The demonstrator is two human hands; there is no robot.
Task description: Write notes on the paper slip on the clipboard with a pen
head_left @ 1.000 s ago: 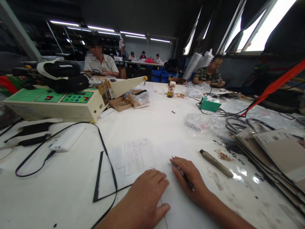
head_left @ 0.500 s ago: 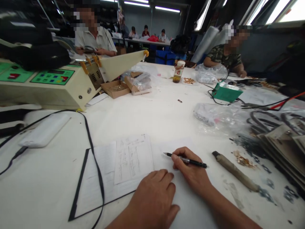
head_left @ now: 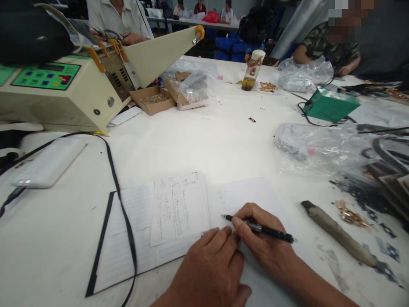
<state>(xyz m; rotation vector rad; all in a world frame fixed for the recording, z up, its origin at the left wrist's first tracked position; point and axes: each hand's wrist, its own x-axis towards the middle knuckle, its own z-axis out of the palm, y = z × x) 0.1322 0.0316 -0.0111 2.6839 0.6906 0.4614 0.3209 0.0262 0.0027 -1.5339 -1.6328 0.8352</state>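
Observation:
My right hand (head_left: 265,243) is closed around a black pen (head_left: 277,233). The pen's tip points left, at or just above a white sheet (head_left: 252,192) with a few faint marks near its left side. My left hand (head_left: 212,264) lies palm down beside it, fingers stretched out over the lower edge of the papers. To the left of both hands is an open lined notebook (head_left: 126,243). A smaller handwritten sheet (head_left: 179,209) rests on it. Part of the white sheet is hidden under my hands.
A black strap (head_left: 112,166) crosses the notebook. At left stand a machine (head_left: 76,102) and a white power bank (head_left: 53,164). To the right lie a wrapped tool (head_left: 338,232), gold metal pieces (head_left: 351,215) and plastic bags (head_left: 322,149). Two people sit across the table.
The view has tipped downward and come closer to the table. My right hand still grips the pen, and faint marks now show on the white sheet. My left hand stays flat.

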